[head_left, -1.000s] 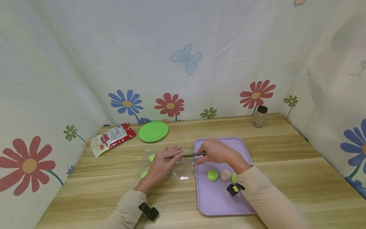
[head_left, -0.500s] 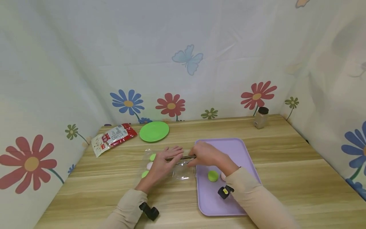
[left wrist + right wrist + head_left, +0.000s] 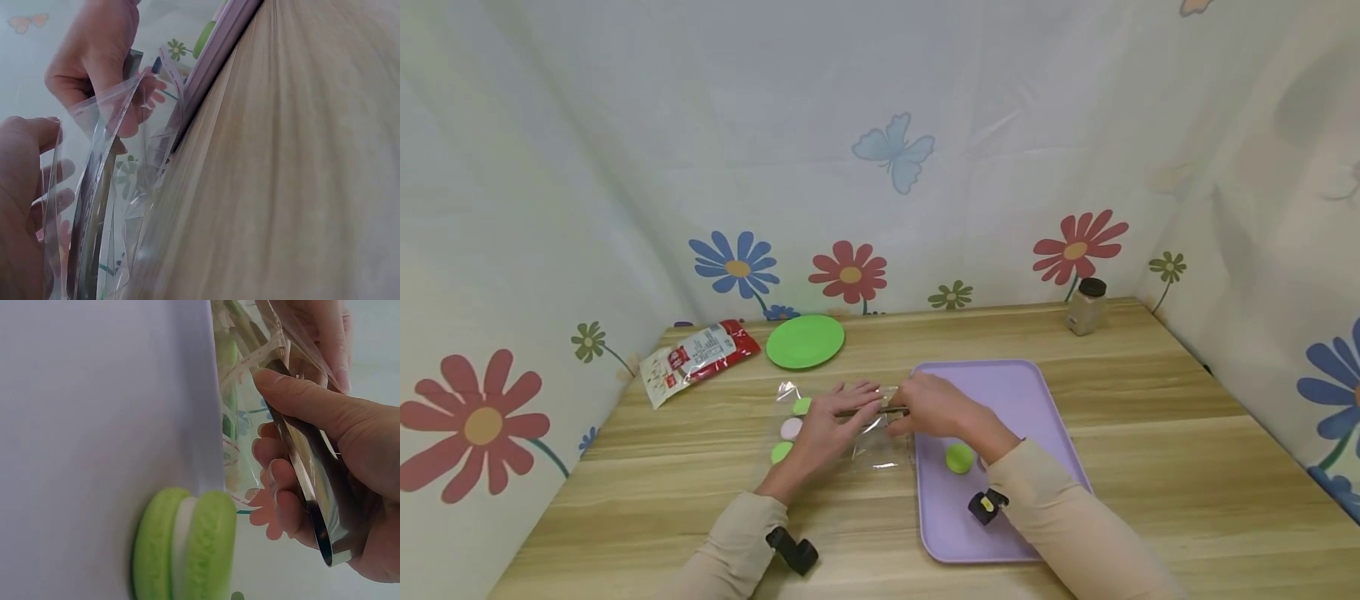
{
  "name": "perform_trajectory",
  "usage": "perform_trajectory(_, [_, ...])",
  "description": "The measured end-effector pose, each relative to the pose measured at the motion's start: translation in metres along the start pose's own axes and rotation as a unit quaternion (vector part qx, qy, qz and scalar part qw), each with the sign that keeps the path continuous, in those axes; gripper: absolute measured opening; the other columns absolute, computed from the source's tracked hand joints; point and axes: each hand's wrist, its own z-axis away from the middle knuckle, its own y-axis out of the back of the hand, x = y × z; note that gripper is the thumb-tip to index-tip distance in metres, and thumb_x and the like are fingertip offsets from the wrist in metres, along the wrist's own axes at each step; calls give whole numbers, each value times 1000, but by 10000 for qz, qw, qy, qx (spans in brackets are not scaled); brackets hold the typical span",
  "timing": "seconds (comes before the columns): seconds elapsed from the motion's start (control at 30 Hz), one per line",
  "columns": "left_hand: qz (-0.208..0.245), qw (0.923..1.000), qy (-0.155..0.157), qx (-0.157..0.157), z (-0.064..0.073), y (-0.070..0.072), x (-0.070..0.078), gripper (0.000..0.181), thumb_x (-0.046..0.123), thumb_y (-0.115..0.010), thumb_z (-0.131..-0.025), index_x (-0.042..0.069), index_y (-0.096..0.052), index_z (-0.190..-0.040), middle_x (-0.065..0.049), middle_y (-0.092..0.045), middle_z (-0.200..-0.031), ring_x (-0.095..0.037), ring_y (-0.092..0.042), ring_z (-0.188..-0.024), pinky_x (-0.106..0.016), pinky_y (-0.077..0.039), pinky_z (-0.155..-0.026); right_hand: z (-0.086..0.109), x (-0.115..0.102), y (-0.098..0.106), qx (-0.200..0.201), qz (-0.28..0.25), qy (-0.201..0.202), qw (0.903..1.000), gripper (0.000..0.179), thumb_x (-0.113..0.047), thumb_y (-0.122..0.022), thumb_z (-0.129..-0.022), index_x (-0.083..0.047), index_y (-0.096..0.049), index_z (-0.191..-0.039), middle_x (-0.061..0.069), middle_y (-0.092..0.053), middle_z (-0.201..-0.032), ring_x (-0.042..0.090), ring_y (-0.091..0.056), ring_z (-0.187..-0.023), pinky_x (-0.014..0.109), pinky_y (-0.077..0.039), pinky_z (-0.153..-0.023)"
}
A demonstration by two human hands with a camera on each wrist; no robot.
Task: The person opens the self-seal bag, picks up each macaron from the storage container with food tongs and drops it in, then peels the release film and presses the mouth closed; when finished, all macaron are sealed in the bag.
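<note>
My right hand grips metal tongs, whose arms reach leftward into a clear plastic bag. In the left wrist view the bag's mouth stands raised around the tongs. My left hand lies over the bag and holds its film between thumb and fingers. Left of that hand, a pink macaron and green macarons show through the plastic. On the purple tray sits a green macaron. Another macaron beside it is nearly all hidden by my right arm. The tongs' tips are hidden under my left hand.
A green plate and a red-and-white packet lie at the back left. A small jar with a black lid stands at the back right. Flowered cloth surrounds the wooden table.
My right hand has moved left with the tongs, sliding them further into the bag. My right forearm now covers more of the tray's macarons. My left hand has stayed in place.
</note>
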Motion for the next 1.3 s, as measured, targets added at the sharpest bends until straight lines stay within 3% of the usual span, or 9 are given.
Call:
perform_trajectory(0.17, [50, 10000, 22, 37, -1, -1, 0, 25, 14, -71, -94, 2, -74, -115, -14, -68, -124, -29, -58, -126, -57, -22, -118, 1, 0, -1, -119, -93, -249, 9996, 33, -36, -81, -84, -8, -79, -102, -6, -65, -77, 11, -56, -72, 32, -51, -65])
perform_trajectory(0.4, [84, 9999, 128, 33, -1, -2, 3, 23, 6, -70, -94, -2, -73, -115, -21, -66, -124, -37, -56, -126, -59, -19, -118, 2, 0, -3, -165, -233, -302, 9991, 23, -34, -83, -83, -13, -75, -82, -10, -57, -63, 9, -52, -59, 27, -47, -55])
perform_trajectory(0.7, [28, 9999, 115, 21, -2, 5, 36, 21, 0, -69, -92, -4, -73, -113, -25, -66, -122, -39, -58, -124, -59, -23, -117, 14, 6, 4, -112, -572, -110, 9982, 32, -34, -84, -82, -14, -63, -68, -10, -44, -58, 5, -39, -53, 22, -35, -48])
perform_trajectory(0.93, [105, 9998, 112, 125, -3, 5, 37, 20, 0, -71, -91, -3, -74, -111, -25, -66, -121, -39, -58, -123, -59, -23, -117, 34, 18, 15, -175, -880, -187, 9958, 25, -37, -84, -82, -14, -73, -81, -8, -54, -59, 4, -42, -53, 23, -35, -48])
perform_trajectory(1.07, [28, 9999, 61, 151, -3, 5, 37, 20, -1, -70, -91, -3, -74, -110, -25, -67, -120, -41, -59, -122, -59, -24, -116, 51, 29, 18, -213, -980, -168, 9948, 38, -43, -82, -82, -10, -77, -99, -9, -63, -69, 2, -46, -56, 23, -41, -51])
perform_trajectory(1.17, [27, 9998, 97, 147, -1, 6, 40, 19, -2, -70, -91, -4, -74, -109, -26, -66, -120, -43, -58, -122, -59, -24, -116, 64, 39, 20, -241, -974, -158, 9948, 47, -45, -80, -83, -7, -77, -111, -11, -64, -75, 1, -44, -55, 22, -38, -50])
perform_trajectory(1.3, [95, 9998, 117, 118, -2, 7, 43, 19, -2, -71, -90, -5, -74, -109, -27, -65, -120, -43, -57, -122, -59, -23, -117, 84, 55, 26, -202, -1007, -195, 9945, 49, -43, -81, -83, -6, -76, -115, -10, -59, -70, 2, -40, -53, 21, -32, -47])
